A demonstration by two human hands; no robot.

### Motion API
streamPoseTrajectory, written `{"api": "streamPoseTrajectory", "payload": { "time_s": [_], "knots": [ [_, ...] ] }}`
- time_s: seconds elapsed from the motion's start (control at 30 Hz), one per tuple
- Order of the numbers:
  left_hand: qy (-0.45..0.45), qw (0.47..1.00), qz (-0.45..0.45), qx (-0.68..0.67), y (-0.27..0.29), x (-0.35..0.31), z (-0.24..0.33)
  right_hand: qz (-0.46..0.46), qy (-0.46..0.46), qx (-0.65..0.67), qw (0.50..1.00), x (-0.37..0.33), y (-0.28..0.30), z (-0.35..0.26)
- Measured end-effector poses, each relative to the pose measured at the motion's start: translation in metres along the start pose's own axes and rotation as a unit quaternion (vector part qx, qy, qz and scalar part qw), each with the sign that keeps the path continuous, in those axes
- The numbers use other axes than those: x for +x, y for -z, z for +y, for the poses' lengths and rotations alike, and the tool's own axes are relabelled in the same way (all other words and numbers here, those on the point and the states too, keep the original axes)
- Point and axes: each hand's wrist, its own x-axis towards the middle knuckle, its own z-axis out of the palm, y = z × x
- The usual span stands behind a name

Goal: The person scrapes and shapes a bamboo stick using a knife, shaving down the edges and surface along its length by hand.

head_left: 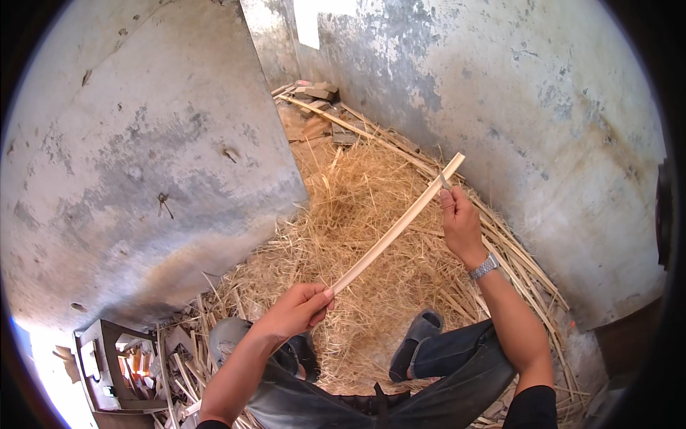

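Note:
A long pale bamboo strip runs slantwise in front of me, from lower left to upper right. Its lower end is gripped by my left hand, thumb on top and fingers closed round it. My right hand, with a metal watch on the wrist, is closed beside the strip's upper part. From that fist a small knife shows its narrow blade, which lies against or just in front of the strip. The knife's handle is hidden in the fingers.
Tangled straw-like shavings cover the floor. Long split strips lie along the right wall. Bricks are stacked at the back. On the lower left stands a dark frame-like box. A grey slipper is on my right foot.

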Motion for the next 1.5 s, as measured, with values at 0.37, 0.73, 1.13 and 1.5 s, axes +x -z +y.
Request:
{"api": "streamPoseTrajectory", "payload": {
  "time_s": [0.37,0.73,1.13,1.5],
  "knots": [
    [0.007,1.000,0.016,-0.009,-0.001,-0.001,-0.002,-0.330,0.090,0.019,0.939,-0.112,-0.033,-0.092],
    [0.007,0.998,0.038,0.047,0.006,-0.005,-0.006,-0.195,0.025,-0.027,0.980,-0.057,-0.025,-0.049],
    [0.008,0.999,0.013,-0.035,0.012,-0.033,-0.005,0.054,-0.135,-0.112,0.983,0.020,0.024,0.092],
    [0.032,0.999,-0.029,0.000,0.004,-0.022,-0.009,-0.106,-0.151,0.336,0.924,-0.019,-0.012,-0.023]
  ]
}}
